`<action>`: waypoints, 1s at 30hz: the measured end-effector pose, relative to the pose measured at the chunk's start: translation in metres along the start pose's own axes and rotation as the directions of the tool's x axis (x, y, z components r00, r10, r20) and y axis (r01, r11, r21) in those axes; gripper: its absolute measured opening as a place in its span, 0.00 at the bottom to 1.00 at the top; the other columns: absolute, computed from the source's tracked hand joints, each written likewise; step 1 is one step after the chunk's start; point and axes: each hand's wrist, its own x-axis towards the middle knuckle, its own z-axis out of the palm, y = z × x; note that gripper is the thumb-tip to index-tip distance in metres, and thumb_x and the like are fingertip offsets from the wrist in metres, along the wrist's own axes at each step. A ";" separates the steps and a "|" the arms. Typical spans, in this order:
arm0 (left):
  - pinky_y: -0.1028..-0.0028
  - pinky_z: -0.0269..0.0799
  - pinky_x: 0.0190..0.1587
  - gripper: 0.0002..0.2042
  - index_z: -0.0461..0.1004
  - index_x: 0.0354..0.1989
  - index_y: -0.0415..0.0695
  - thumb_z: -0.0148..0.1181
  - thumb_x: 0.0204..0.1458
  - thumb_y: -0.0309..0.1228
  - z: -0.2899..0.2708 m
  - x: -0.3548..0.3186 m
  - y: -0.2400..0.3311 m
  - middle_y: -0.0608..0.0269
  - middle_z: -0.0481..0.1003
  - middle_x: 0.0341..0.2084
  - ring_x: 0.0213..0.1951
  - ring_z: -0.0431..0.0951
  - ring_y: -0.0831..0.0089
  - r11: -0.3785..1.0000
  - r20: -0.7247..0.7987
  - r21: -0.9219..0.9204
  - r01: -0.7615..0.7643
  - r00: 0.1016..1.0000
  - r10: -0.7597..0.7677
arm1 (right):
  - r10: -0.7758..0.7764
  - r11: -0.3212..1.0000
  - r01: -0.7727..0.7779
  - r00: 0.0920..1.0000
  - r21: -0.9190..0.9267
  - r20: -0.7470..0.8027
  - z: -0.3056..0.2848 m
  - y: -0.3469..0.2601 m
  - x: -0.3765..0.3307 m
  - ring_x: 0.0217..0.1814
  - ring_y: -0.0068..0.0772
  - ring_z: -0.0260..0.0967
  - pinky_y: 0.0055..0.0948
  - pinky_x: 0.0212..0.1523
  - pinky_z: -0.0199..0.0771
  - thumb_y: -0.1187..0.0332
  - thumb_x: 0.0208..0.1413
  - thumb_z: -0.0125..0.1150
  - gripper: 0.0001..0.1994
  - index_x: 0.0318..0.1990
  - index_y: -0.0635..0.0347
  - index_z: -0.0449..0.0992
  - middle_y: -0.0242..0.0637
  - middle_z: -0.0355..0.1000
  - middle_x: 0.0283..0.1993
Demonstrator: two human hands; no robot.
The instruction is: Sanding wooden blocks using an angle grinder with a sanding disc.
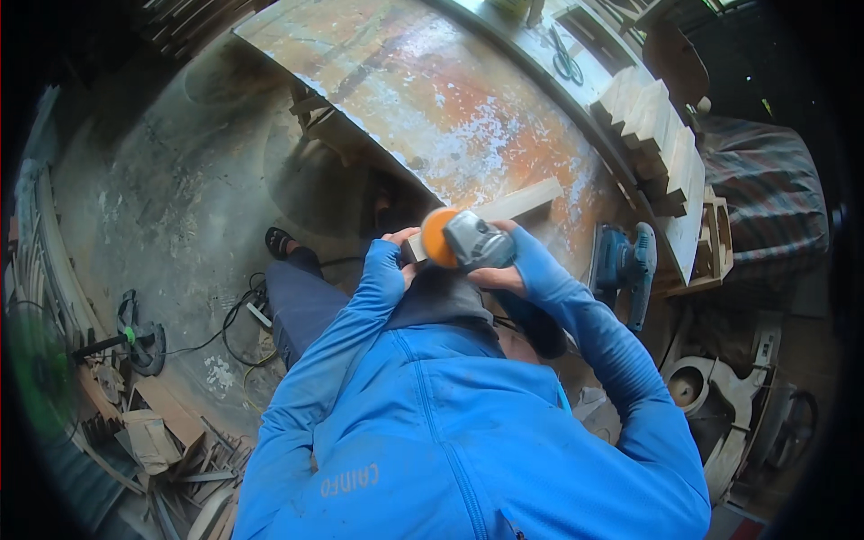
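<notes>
My right hand [500, 274] is wrapped round the grey body of a small power sander [479, 239], whose round orange disc [437, 238] faces left. The disc is over the near end of a pale wooden bar [526, 197]; whether it touches the wood cannot be made out. That end is gripped by my left hand [399, 249], with fingers on its far side and thumb on the near side. From there the bar slants up to the right, across the worn tabletop. The sander hides its middle part.
The paint-flecked table [387, 63] stretches away ahead. At right are a blue power tool [623, 267], a stack of pale wooden pieces [655, 135] and a striped cloth [760, 184]. Left on the floor lie a black cable [229, 317], a power tool [142, 335] and wood scraps [153, 441].
</notes>
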 end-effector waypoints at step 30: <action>0.76 0.72 0.45 0.27 0.70 0.57 0.42 0.67 0.47 0.13 -0.006 -0.008 -0.013 0.63 0.76 0.42 0.41 0.76 0.76 0.999 0.050 0.049 -0.011 0.999 0.009 | 0.169 0.968 -0.105 0.943 0.228 -0.286 -0.099 0.060 -0.014 0.41 0.29 0.76 0.27 0.45 0.78 0.63 0.42 0.78 0.28 0.49 0.68 0.74 0.42 0.78 0.41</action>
